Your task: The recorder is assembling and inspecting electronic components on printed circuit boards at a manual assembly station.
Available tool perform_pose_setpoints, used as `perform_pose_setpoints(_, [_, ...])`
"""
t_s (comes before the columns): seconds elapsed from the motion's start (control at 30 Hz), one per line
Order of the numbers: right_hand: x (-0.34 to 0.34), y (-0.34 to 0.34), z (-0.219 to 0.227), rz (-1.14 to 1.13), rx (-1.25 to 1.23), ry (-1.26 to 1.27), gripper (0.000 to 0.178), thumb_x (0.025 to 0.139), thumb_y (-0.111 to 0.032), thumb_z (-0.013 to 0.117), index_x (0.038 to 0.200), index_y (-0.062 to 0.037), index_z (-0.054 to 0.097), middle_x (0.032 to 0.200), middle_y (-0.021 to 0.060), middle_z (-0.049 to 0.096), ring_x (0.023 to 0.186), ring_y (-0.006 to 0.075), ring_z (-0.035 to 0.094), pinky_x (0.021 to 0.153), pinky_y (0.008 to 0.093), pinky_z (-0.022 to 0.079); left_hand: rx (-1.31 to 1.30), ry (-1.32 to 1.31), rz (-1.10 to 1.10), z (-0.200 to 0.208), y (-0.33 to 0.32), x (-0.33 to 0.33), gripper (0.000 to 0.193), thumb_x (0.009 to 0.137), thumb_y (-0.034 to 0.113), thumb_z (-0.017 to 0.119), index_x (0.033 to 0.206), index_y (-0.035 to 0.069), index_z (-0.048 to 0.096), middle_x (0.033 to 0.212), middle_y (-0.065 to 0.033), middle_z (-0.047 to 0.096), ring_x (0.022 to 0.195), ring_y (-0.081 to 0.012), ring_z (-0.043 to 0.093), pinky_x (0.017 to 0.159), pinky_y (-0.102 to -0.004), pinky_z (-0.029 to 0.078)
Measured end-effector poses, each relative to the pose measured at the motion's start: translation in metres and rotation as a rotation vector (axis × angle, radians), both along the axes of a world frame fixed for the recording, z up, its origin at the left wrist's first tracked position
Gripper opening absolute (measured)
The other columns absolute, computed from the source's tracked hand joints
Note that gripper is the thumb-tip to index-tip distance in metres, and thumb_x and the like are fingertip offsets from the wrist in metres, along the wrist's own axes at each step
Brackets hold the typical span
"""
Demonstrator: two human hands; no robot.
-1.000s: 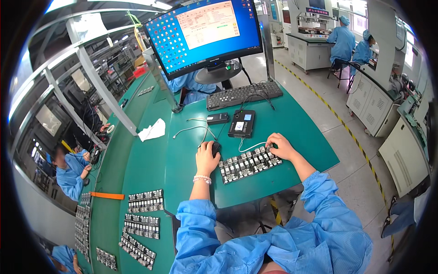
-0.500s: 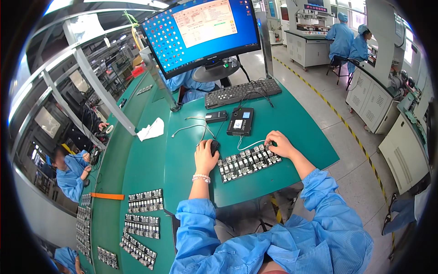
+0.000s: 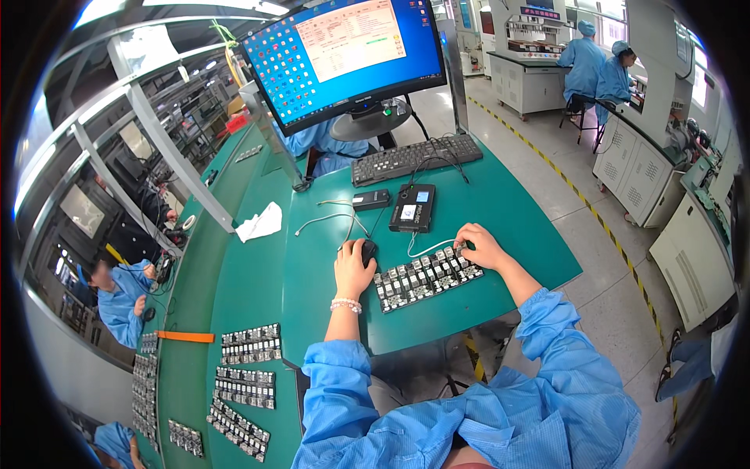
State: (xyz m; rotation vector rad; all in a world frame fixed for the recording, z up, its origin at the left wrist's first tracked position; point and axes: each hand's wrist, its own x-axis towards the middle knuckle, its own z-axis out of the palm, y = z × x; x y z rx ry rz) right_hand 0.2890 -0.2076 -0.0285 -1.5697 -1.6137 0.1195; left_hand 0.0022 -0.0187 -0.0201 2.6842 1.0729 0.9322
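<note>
My left hand (image 3: pixel 353 270) rests curled over a black computer mouse (image 3: pixel 368 250) on the green table. In front of me lies a panel of small circuit boards (image 3: pixel 426 281) with rows of metal connectors. My right hand (image 3: pixel 481 247) is at the panel's far right corner, thumb and fingers pinched together round the end of a white cable (image 3: pixel 428 250); the plug itself is hidden by the fingers. The cable runs back to a black tester box (image 3: pixel 412 209) with a small lit display.
A monitor (image 3: pixel 344 62) and black keyboard (image 3: pixel 416 160) stand at the back. A small black adapter (image 3: pixel 370 199) with loose cables lies left of the tester, near a white cloth (image 3: pixel 259 223). More board panels (image 3: pixel 244 388) lie at lower left by an orange strip (image 3: pixel 185 337). Co-workers sit at left and far right.
My hands, the mouse and the panel stay practically in place. At the left, a co-worker's lower hand has moved down and away from the other one.
</note>
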Motion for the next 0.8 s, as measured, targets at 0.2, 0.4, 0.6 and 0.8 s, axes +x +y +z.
perform_pose_setpoints(0.2, [-0.0035, -0.0025, 0.0009, -0.002, 0.000, -0.007, 0.013, 0.067, -0.007, 0.064, 0.079, -0.0110, 0.065, 0.092, 0.0042, 0.058, 0.089, 0.0260, 0.053, 0.082, 0.0374, 0.044, 0.005, 0.003, 0.003, 0.0005, -0.0029, -0.0042, 0.053, 0.074, 0.022, 0.066, 0.124, 0.010, 0.053, 0.123, -0.0123, 0.052, 0.112, -0.0340, 0.051, 0.091, -0.0449, 0.044])
perform_pose_setpoints(0.4, [-0.0009, -0.0012, 0.0019, -0.002, -0.010, -0.008, 0.013, 0.067, -0.008, 0.064, 0.080, -0.0113, 0.065, 0.092, 0.0039, 0.058, 0.089, 0.0255, 0.053, 0.082, 0.0370, 0.043, 0.004, 0.007, 0.004, 0.0018, -0.0013, -0.0020, 0.053, 0.074, 0.022, 0.065, 0.124, 0.010, 0.052, 0.122, -0.0124, 0.051, 0.112, -0.0339, 0.051, 0.091, -0.0450, 0.044])
perform_pose_setpoints(0.6, [0.0004, -0.0004, 0.0012, 0.012, -0.013, 0.006, 0.013, 0.068, -0.007, 0.063, 0.081, -0.0111, 0.065, 0.092, 0.0039, 0.057, 0.091, 0.0250, 0.053, 0.083, 0.0372, 0.043, 0.011, 0.002, -0.004, 0.0022, -0.0013, -0.0008, 0.054, 0.074, 0.022, 0.066, 0.125, 0.009, 0.052, 0.122, -0.0125, 0.051, 0.111, -0.0338, 0.051, 0.090, -0.0452, 0.045])
perform_pose_setpoints(0.8, [-0.0022, -0.0024, 0.0036, 0.002, -0.037, 0.008, 0.014, 0.068, -0.007, 0.063, 0.081, -0.0108, 0.065, 0.093, 0.0038, 0.058, 0.093, 0.0246, 0.054, 0.085, 0.0372, 0.043, 0.022, 0.003, 0.000, 0.0001, -0.0008, -0.0024, 0.054, 0.074, 0.022, 0.066, 0.124, 0.010, 0.052, 0.122, -0.0125, 0.052, 0.111, -0.0339, 0.052, 0.090, -0.0454, 0.045])
